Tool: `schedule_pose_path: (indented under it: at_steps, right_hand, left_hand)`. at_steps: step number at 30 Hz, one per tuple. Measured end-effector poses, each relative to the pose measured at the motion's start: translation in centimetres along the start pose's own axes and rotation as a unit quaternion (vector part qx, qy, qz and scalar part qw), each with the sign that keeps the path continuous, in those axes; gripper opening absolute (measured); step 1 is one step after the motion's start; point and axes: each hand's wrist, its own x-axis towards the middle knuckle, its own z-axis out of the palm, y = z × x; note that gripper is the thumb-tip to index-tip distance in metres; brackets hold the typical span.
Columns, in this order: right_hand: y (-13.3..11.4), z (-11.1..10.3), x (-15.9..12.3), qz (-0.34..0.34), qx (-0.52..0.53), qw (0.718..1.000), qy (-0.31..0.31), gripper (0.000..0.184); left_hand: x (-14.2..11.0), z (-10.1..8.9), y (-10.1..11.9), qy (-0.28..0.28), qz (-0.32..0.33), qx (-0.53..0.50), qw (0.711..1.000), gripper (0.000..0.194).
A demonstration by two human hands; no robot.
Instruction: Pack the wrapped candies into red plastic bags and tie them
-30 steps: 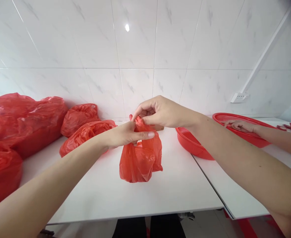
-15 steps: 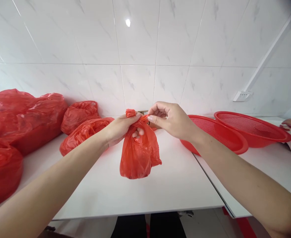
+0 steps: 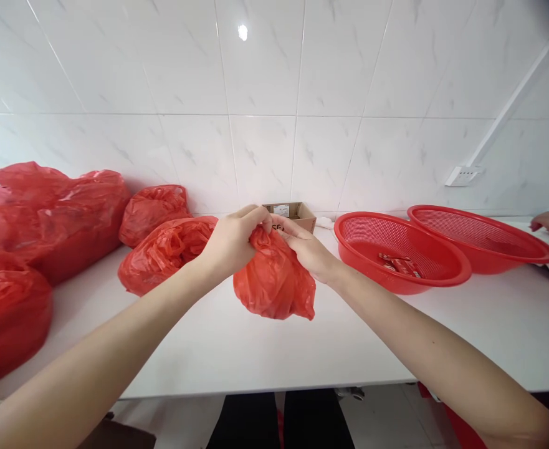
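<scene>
- The left hand (image 3: 234, 240) has its fingers curled tightly in on the gathered top of the small red bag (image 3: 274, 280).
- The right hand (image 3: 309, 249) is looser, half curled, its fingers against the same gathered top and meeting the left fingertips; whether they pinch the plastic is hidden.
- The bag hangs below both hands, over the middle of the white counter (image 3: 255, 355); I cannot tell if its base touches.
- Just beyond the hands, at the far side, stands a cardboard box (image 3: 305, 221).
- Nearest on the left lies a full red bag (image 3: 166, 255); to the right sits a red basket (image 3: 391, 288) holding a few packets (image 3: 402, 265).
</scene>
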Motion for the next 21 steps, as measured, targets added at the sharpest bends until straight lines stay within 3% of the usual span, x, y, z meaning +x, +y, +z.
schedule_pose_path:
  at_steps: [3,7,10,14,16,18,19,21]
  right_hand:
    - [-0.6,-0.5,-0.7,0.015,0.008,0.998,-0.064,0.030]
    - [-1.6,-1.3,-1.7,-0.002,-0.078,0.994,-0.073,0.029]
    - [-1.6,-3.3,-1.6,-0.038,-0.159,0.986,-0.023,0.031]
    - [0.3,-7.9,-0.6,0.018,-0.300,0.946,0.126,0.024]
    - [1.6,-9.6,-0.1,0.053,-0.325,0.931,0.161,0.022]
    - [2.5,-10.0,0.3,0.078,-0.316,0.933,0.150,0.022]
    - [2.6,-9.8,0.6,0.087,-0.308,0.937,0.141,0.023]
    - [2.0,-8.6,0.9,0.093,-0.281,0.947,0.125,0.024]
  left_hand:
    - [-0.4,0.0,-0.2,0.002,0.015,-0.008,1.000,0.029]
    - [-1.3,0.0,-0.4,-0.056,0.024,-0.032,0.998,0.032]
    - [-2.8,0.1,-0.8,-0.065,0.009,-0.022,0.998,0.029]
    - [-5.5,-0.5,-1.1,-0.079,0.011,-0.002,0.997,0.026]
    - [-6.3,-1.0,-1.0,-0.137,-0.015,-0.050,0.989,0.022]
    - [-6.5,-1.1,-0.9,-0.186,-0.074,-0.139,0.970,0.024]
    - [-6.2,-1.0,-0.9,-0.189,-0.109,-0.206,0.954,0.027]
    - [-5.3,-0.1,-1.0,-0.144,-0.181,-0.372,0.899,0.036]
